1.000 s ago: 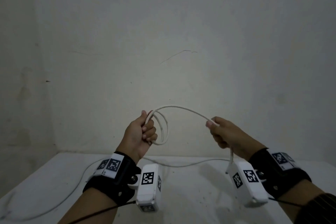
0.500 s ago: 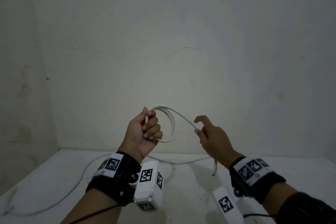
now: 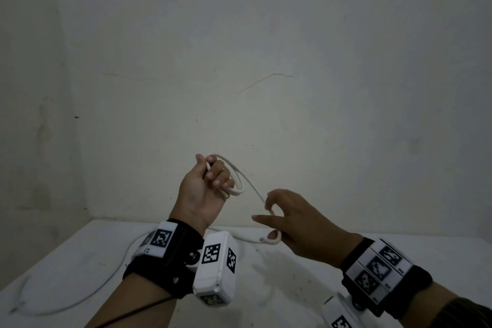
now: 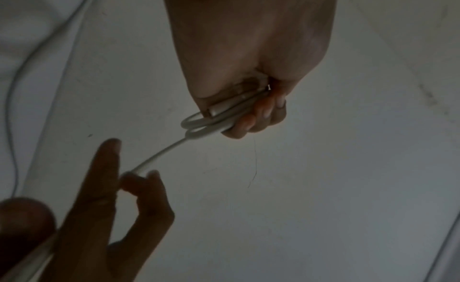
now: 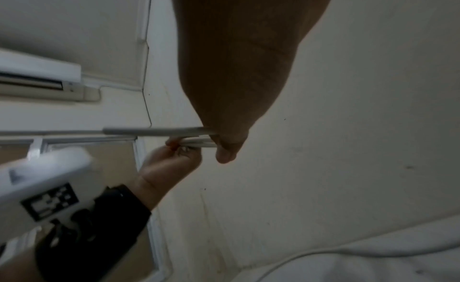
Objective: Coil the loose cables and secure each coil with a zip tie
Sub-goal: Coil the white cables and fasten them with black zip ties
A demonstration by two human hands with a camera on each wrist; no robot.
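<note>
The right hand (image 3: 300, 224) has dropped from level with the left hand (image 3: 205, 192) to a spot lower and nearer, closer to the white tabletop (image 3: 292, 287). It has slid down the thin white round cable (image 3: 253, 189), and now pinches it between thumb and forefinger with the other fingers spread. The high arch of cable that spanned the two hands a second ago is gone; a short straight run slants down to the right. The coil in the left fist has gained a loop.
</note>
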